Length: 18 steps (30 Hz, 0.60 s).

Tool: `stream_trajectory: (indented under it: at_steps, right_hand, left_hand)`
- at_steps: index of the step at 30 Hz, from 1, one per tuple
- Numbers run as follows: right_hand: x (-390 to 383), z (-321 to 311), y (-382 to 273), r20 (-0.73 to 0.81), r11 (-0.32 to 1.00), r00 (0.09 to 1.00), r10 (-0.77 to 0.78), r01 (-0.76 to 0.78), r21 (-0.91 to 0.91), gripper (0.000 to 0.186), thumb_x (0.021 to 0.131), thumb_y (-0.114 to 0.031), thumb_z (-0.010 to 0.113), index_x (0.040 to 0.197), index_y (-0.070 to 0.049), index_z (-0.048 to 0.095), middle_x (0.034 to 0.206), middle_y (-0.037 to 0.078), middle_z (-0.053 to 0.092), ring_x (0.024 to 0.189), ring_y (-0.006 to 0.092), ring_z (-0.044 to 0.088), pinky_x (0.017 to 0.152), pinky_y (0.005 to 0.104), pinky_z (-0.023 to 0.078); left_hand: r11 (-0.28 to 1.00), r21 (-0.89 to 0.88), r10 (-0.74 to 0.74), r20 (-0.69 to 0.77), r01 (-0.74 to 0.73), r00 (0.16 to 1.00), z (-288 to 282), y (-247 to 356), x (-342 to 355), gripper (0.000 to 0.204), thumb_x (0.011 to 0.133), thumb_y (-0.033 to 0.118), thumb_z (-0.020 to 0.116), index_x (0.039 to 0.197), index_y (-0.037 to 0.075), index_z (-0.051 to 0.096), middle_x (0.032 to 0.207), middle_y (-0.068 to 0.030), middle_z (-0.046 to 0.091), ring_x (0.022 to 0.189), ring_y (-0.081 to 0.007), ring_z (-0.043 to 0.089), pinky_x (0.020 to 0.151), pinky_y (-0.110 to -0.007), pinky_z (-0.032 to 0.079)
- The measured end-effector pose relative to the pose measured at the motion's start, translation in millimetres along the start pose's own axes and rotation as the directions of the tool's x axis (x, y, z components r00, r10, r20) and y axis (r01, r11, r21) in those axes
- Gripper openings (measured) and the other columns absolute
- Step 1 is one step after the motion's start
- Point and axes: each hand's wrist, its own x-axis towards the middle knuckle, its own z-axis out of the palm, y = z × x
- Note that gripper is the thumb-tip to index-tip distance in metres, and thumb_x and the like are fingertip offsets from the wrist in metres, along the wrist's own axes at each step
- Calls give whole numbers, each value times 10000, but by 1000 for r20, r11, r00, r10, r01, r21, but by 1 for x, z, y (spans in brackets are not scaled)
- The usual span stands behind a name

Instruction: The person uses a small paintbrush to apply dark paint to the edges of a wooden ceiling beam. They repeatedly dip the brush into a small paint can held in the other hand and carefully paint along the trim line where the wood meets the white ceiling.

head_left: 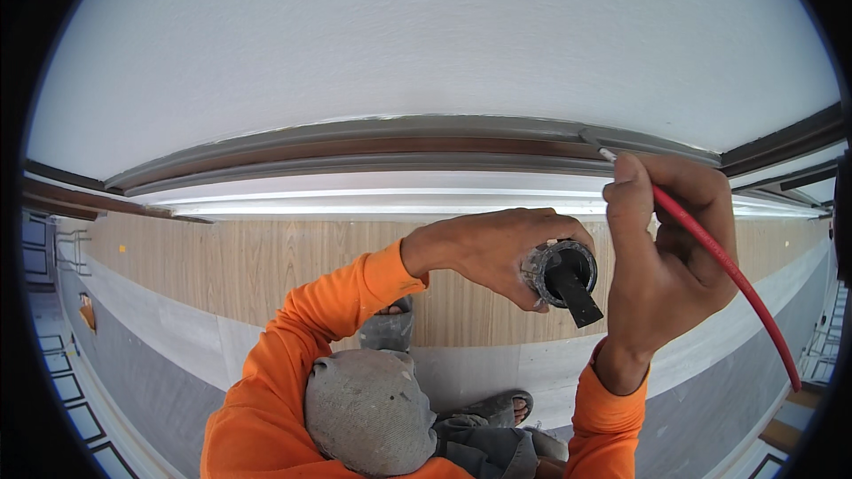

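Note:
My right hand (679, 239) is raised at the right, thumb and fingers pinched round a thin red-handled brush (714, 248). Its small pale tip lies beside a long brown strip (399, 149) edged in grey along the wall. Lower and to the left, my left hand (506, 253) wraps round a small dark round container (537, 270) with a smeared rim. A flat black stick (575, 298) leans out of the container's mouth. What else is inside it cannot be made out.
A plain white wall (426, 35) rises beyond the strip. Below runs a wood-grain surface (240, 262) with pale and grey bands. My sandalled foot (506, 408) and a rounded grey cloth shape (368, 412) are near the lower edge. Dark frame pieces (781, 137) stand at right.

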Motion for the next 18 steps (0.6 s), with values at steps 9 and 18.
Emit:
stream_trajectory:
  at_steps: [9, 18]
  right_hand:
    - [-5, 2, 2, 29, 994, 996, -84, 86, -72, 138, 886, 49, 819, 983, 41, 721, 881, 100, 745, 765, 130, 704, 695, 246, 563]
    - [-7, 5, 2, 6, 995, 996, -92, 92, -24, 144, 882, 62, 811, 992, 49, 720, 886, 112, 754, 770, 139, 722, 688, 247, 588]
  left_hand:
    - [1000, 10, 0, 15, 0, 1000, 1, 0, 1, 811, 698, 229, 932, 1400, 108, 543, 1215, -145, 666, 1154, -329, 650, 1007, -462, 524]
    - [997, 14, 77, -20, -77, 997, 2, -3, 3, 820, 701, 221, 933, 1401, 65, 536, 1244, -154, 666, 1180, -339, 646, 1025, -461, 522]
